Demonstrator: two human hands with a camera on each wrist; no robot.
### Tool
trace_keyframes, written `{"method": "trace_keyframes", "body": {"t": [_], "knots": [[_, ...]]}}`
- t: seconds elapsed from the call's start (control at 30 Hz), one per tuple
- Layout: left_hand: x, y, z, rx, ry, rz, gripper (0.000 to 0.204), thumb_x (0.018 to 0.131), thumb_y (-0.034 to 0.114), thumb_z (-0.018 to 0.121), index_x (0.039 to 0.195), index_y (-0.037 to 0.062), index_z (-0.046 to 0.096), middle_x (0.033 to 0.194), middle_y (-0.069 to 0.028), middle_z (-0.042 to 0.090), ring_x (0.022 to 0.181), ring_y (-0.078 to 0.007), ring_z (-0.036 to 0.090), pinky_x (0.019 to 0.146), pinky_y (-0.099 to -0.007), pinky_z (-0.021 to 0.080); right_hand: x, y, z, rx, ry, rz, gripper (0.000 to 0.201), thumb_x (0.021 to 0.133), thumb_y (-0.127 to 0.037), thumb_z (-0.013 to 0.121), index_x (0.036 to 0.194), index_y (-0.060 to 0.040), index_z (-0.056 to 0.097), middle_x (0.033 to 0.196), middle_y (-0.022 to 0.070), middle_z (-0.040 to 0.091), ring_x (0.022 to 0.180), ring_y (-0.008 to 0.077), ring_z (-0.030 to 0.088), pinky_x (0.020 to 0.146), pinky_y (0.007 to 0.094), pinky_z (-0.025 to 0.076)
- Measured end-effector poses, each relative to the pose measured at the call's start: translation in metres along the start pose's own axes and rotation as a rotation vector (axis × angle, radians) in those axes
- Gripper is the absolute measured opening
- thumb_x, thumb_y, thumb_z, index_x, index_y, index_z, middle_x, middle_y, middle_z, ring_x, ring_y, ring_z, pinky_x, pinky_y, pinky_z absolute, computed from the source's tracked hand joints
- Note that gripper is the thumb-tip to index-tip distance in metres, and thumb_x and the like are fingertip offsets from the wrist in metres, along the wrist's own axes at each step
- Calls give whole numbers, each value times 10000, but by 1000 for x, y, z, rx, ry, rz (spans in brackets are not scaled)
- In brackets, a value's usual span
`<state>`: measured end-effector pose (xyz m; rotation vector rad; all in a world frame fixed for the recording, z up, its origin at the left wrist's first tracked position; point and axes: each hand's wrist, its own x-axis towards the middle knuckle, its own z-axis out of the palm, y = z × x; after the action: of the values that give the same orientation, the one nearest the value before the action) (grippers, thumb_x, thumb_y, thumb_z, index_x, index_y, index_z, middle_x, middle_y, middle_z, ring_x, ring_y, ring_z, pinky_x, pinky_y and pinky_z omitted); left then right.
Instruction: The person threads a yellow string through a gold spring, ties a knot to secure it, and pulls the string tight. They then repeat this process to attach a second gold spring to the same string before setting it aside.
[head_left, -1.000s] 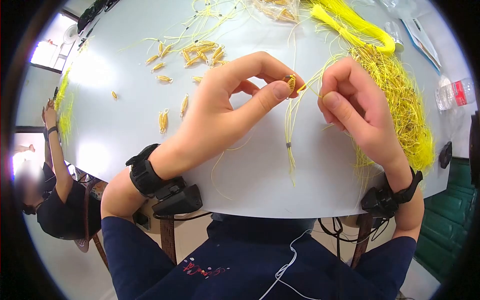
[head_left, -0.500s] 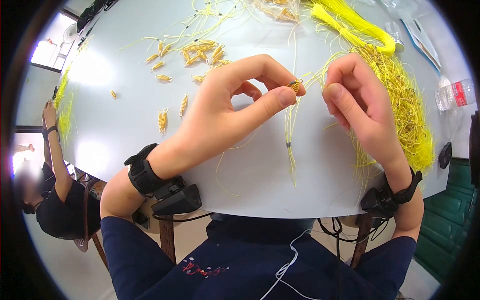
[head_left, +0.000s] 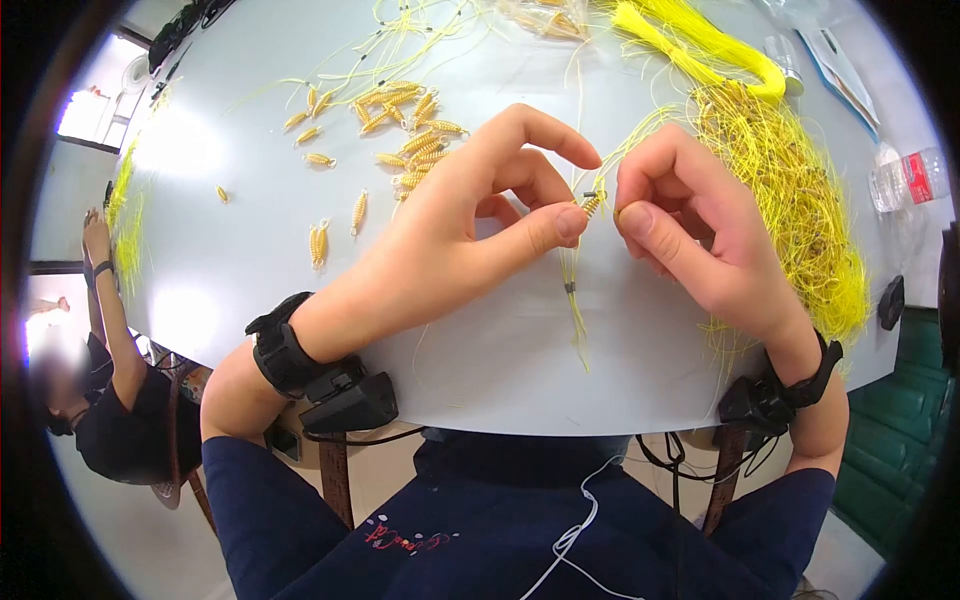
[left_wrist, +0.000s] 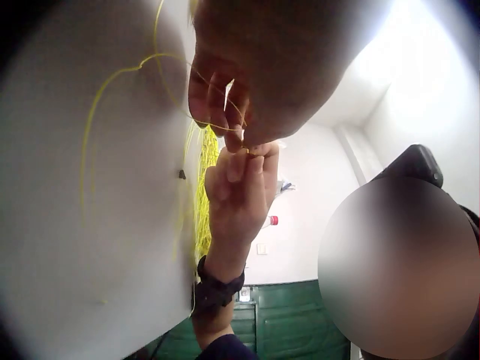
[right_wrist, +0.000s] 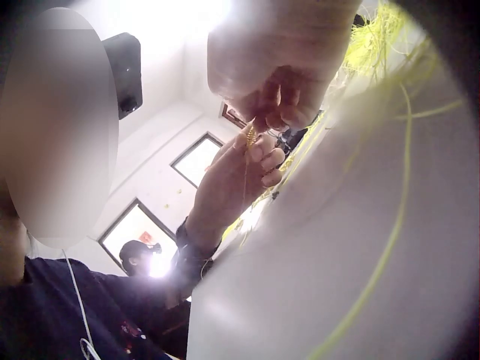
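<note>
My left hand (head_left: 470, 215) pinches a small gold coil spring (head_left: 592, 204) near the thumb tip, its index finger lifted off. The spring stands tilted, with a short dark sleeve at its upper end. In the right wrist view the spring (right_wrist: 251, 136) lies between the fingertips of both hands. My right hand (head_left: 695, 220), close at the right, pinches a thin yellow line between thumb and curled index finger; its fingertips largely hide it. Several pale yellow lines (head_left: 566, 262) hang below the spring, joined by a small dark sleeve (head_left: 570, 287).
Loose gold springs (head_left: 405, 110) lie in a group left of centre. A tangled heap of yellow line (head_left: 790, 200) fills the right side, below a bright yellow hank (head_left: 700, 50). A plastic bottle (head_left: 910, 180) stands beyond. Another person (head_left: 130, 400) sits at the far left.
The spring has moved down a little and now sits beyond the left thumb tip. The left index finger has lifted. My right hand has come lower and nearer the left.
</note>
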<state>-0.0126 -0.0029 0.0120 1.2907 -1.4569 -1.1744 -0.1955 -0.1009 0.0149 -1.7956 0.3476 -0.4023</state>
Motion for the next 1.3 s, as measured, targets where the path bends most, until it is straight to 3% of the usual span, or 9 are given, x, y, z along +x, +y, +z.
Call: {"method": "trace_keyframes", "body": {"t": [0.57,0.77,0.83,1.07,1.3], "knots": [[-1,-2,1,3,-9,26,271,862,136,563,1074,29,433,811,-27,572,789,-83,568,714,-222,452,1,2,2,50,55,68,104,878,-131,511,923,-38,504,730,-23,484,582,18,427,490,147,338],[-1,-2,2,-129,-35,-45,255,869,161,555,1063,52,429,780,-13,577,769,-70,567,619,-182,405,1,0,2,39,33,80,94,877,-115,516,917,-32,525,703,-26,491,574,21,448,478,148,343],[-2,-3,2,-85,-24,-29,234,874,173,549,1043,60,434,787,-14,583,757,-65,566,591,-176,387,1,-2,1,101,36,194,90,849,-94,545,880,-10,553,689,-12,530,596,36,479,521,175,384],[-1,-1,1,31,-98,-9,211,862,150,563,1010,51,449,791,-23,585,749,-67,571,586,-182,397,1,3,4,124,38,162,105,845,-100,555,901,-10,550,666,-10,536,587,34,486,508,176,378],[-1,-1,0,44,-69,-45,133,855,124,568,923,31,504,819,-30,555,736,-83,550,636,-203,433,0,5,2,68,-22,135,95,828,-84,573,880,-11,542,627,-16,518,559,18,445,490,172,338]]}}
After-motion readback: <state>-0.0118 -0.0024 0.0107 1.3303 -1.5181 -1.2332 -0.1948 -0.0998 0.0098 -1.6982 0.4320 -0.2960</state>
